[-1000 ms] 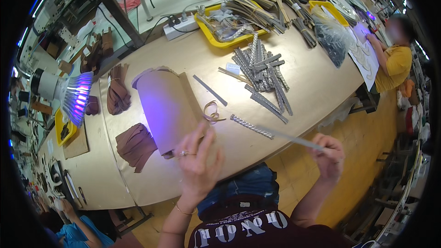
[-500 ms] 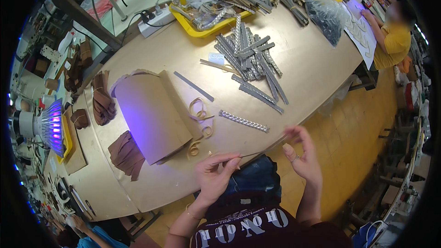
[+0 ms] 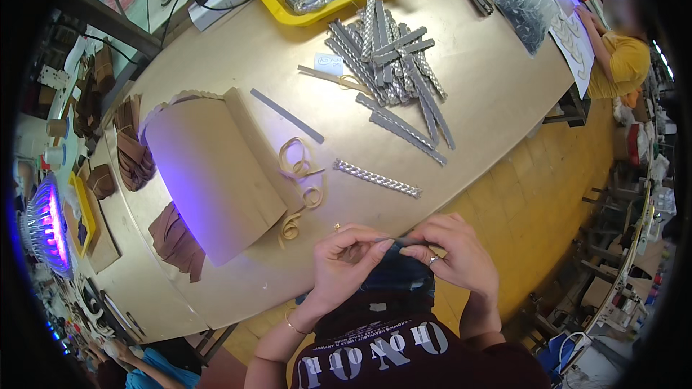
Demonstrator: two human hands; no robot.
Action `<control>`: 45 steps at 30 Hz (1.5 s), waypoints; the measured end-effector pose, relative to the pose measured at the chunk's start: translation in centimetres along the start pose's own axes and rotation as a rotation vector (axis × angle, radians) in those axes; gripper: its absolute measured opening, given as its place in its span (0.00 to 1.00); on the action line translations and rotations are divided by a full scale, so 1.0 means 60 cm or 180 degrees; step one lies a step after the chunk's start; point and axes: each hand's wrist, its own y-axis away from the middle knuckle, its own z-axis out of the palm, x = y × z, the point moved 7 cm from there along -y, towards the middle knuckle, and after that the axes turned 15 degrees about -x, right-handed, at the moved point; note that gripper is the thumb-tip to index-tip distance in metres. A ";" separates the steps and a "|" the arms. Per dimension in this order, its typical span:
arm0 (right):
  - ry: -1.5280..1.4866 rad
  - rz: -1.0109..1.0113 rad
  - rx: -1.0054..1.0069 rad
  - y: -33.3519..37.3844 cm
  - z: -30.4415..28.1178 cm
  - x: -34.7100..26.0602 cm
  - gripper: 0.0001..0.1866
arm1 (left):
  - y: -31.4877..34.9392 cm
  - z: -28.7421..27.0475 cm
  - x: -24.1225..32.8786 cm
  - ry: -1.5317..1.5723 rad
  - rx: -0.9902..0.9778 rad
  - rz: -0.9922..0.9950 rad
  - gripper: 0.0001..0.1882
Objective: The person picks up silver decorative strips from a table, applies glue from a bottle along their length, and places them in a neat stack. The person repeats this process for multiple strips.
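Observation:
Over my lap, just off the table's near edge, my left hand point(image 3: 344, 261) and my right hand point(image 3: 458, 253) pinch a thin grey strip point(image 3: 405, 242) between them. Only a short length shows; the fingers cover the rest. Closest on the table lies a silver braided strip point(image 3: 378, 179). Beyond it is a loose pile of grey-backed braided strips point(image 3: 393, 57), with a few lying apart in front. A single flat grey strip point(image 3: 287, 115) rests to the left, beside curls of narrow tan tape point(image 3: 295, 162).
A large curved brown sheet point(image 3: 209, 166) takes up the left of the table point(image 3: 252, 295), with brown strip bundles point(image 3: 176, 241) around it. At the back stand a yellow tray point(image 3: 288, 14) of braids and a white power strip point(image 3: 222, 3). A co-worker in yellow point(image 3: 627, 61) sits far right.
My right hand has come down and left to the strip, its fingers now closed on it near my left hand. The whole view has shifted slightly.

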 end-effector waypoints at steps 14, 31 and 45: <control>-0.0127 -0.0131 0.0478 -0.020 -0.011 -0.038 0.13 | -0.023 -0.009 0.023 -0.1002 -0.0151 -0.0068 0.10; -0.0809 0.0069 0.0216 -0.101 0.007 -0.010 0.09 | -0.020 0.041 -0.044 -0.5142 0.0148 -0.0410 0.34; 0.0167 0.0286 -0.0114 -0.161 0.020 -0.019 0.10 | 0.004 -0.020 -0.021 -0.5430 0.0636 -0.0825 0.34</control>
